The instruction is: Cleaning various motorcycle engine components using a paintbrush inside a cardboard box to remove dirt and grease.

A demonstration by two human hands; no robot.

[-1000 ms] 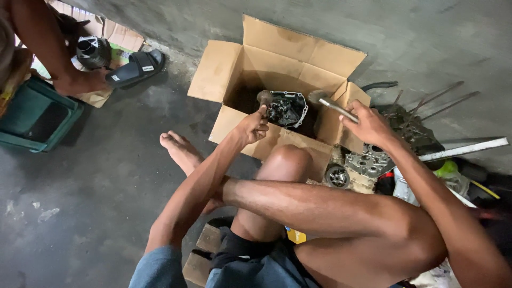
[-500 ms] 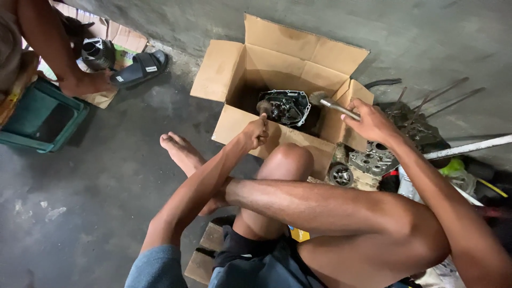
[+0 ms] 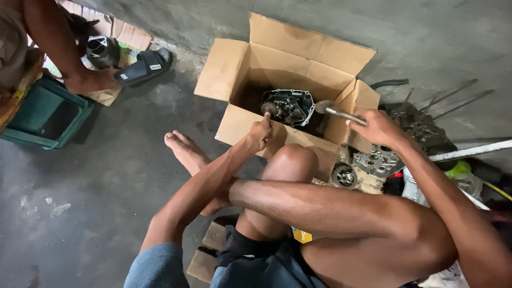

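Observation:
An open cardboard box (image 3: 234, 69) stands on the concrete floor with a dark metal engine case (image 3: 290, 105) inside it. My left hand (image 3: 261, 130) is closed around a short punch-like tool (image 3: 268, 109) whose head rests against the engine case's left side. My right hand (image 3: 380, 129) grips the handle of a metal hammer (image 3: 336, 111), its head hanging just right of the engine case inside the box. My bare knee and foot sit in front of the box.
Engine parts (image 3: 376, 162), a round bearing part (image 3: 345, 176) and long metal rods (image 3: 448, 98) lie right of the box. At top left another person's hand (image 3: 90, 80) rests by a metal cylinder part (image 3: 104, 50), a black sandal (image 3: 144, 66) and a green crate (image 3: 45, 114).
The hammer head has swung left, in toward the engine case. My left hand has stayed on the tool against the case.

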